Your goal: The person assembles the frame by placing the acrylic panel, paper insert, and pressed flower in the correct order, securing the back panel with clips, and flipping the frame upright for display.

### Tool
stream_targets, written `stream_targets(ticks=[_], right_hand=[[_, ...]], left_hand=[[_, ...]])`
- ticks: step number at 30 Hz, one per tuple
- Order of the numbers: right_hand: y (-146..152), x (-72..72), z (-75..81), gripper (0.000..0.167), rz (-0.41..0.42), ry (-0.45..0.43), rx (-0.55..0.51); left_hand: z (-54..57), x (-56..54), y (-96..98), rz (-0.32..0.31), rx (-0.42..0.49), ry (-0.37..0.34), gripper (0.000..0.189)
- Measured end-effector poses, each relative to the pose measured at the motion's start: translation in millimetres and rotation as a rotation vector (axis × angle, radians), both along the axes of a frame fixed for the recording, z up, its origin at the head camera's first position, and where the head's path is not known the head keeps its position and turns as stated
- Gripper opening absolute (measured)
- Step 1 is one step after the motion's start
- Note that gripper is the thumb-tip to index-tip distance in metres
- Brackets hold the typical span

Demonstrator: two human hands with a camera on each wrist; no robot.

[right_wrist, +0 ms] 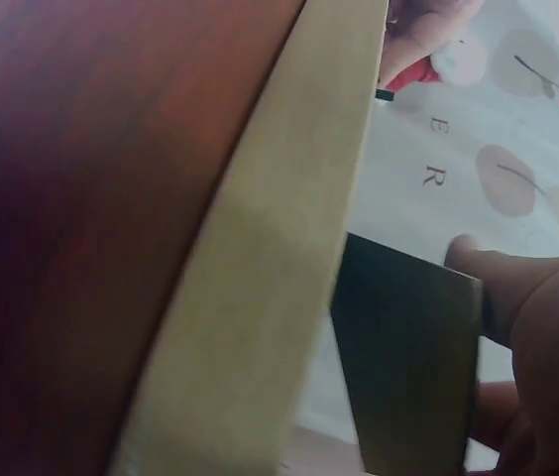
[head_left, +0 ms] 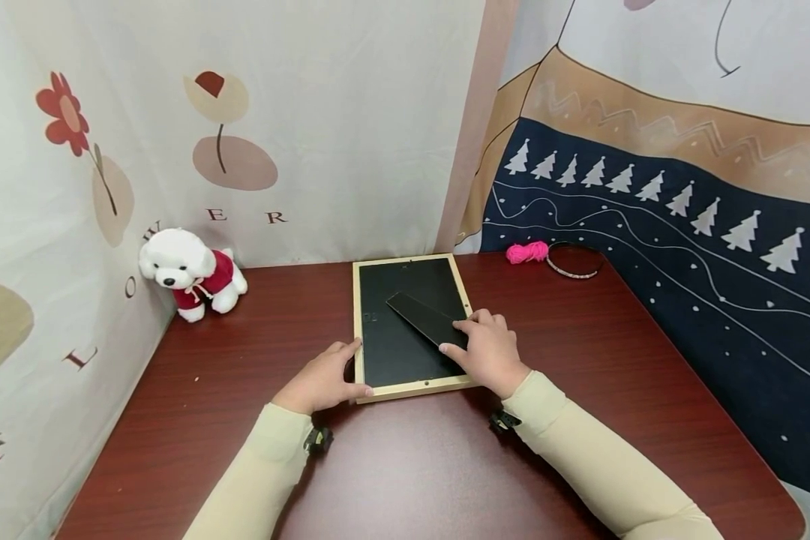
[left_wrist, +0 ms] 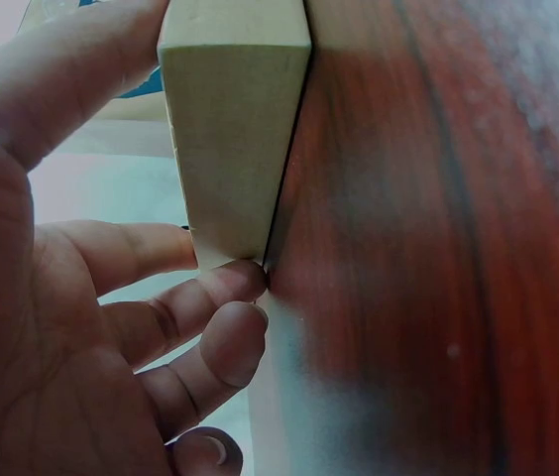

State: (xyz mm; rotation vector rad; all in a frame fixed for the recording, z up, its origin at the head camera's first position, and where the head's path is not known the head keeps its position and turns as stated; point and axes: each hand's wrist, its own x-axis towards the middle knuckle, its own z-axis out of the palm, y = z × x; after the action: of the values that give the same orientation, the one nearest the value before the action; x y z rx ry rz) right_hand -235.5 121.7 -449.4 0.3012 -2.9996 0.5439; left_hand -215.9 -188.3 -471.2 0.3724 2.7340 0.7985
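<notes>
A picture frame [head_left: 414, 388] with a light wooden border lies on the table, its black backing board [head_left: 385, 352] facing up. My left hand [head_left: 320, 379] grips the frame's near left corner, thumb on the near edge and fingers along the left side. In the left wrist view, fingertips [left_wrist: 235, 342] curl by the wooden edge. My right hand [head_left: 491, 351] pinches a black easel stand [head_left: 428, 319] between thumb and fingers near the right edge. The stand slants across the backing, its narrow end towards the far left. In the right wrist view, the stand [right_wrist: 408, 357] rises past the frame's side.
A white plush dog [head_left: 182, 262] in a red top stands at the table's far left. Pink yarn [head_left: 526, 252] and a headband [head_left: 574, 274] lie at the back right. Printed curtains [head_left: 344, 135] border the table [head_left: 580, 360] behind and on both sides.
</notes>
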Motion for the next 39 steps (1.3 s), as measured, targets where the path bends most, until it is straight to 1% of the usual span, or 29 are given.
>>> stream_targets(ticks=[2, 3, 4, 6, 9, 11, 13, 17, 23, 27, 33, 39], right_hand=[[0, 0.1, 2.3, 0.040, 0.055, 0.033, 0.021], [0, -0.5, 3.2, 0.033, 0.092, 0.036, 0.012], [0, -1.5, 3.6, 0.026, 0.133, 0.028, -0.006], [0, -4.2, 3.6, 0.019, 0.211, -0.022, -0.061], [1, -9.4, 1.0, 0.019, 0.295, -0.134, -0.149], [1, -12.4, -1.0, 0.025, 0.322, -0.190, -0.167], [1, -14.8, -3.3, 0.030, 0.341, -0.230, -0.163], [-1, -17.1, -6.1, 0.035, 0.342, -0.281, -0.157], [-3, -17.7, -4.9, 0.034, 0.326, -0.315, -0.198], [-3, -18.5, -4.2, 0.034, 0.335, -0.325, -0.197], [-3, -19.3, -4.8, 0.034, 0.350, -0.316, -0.189], [-7, -20.2, -6.3, 0.035, 0.320, -0.328, -0.180]], left_hand=[[-0.5, 0.1, -0.1, 0.000, 0.003, -0.002, 0.103], [-0.6, 0.1, -0.2, -0.001, 0.004, 0.000, 0.103], [-0.8, 0.0, -0.3, -0.002, 0.003, 0.004, 0.103], [-1.0, -0.5, -0.1, 0.002, 0.002, 0.006, 0.102], [-1.5, -1.1, 0.6, -0.002, -0.002, 0.015, 0.101], [-1.7, -1.5, 1.1, 0.003, -0.005, 0.011, 0.101], [-1.6, -1.8, 1.4, 0.003, -0.009, 0.013, 0.101], [-1.6, -2.4, 1.4, 0.002, -0.004, 0.021, 0.101], [-2.1, -2.8, 1.0, 0.001, 0.009, 0.030, 0.100], [-2.3, -1.9, 1.6, -0.001, 0.017, 0.027, 0.099], [-1.3, -1.0, 2.3, -0.003, 0.028, 0.032, 0.098], [-0.6, -0.5, 2.5, 0.007, 0.034, 0.023, 0.098]])
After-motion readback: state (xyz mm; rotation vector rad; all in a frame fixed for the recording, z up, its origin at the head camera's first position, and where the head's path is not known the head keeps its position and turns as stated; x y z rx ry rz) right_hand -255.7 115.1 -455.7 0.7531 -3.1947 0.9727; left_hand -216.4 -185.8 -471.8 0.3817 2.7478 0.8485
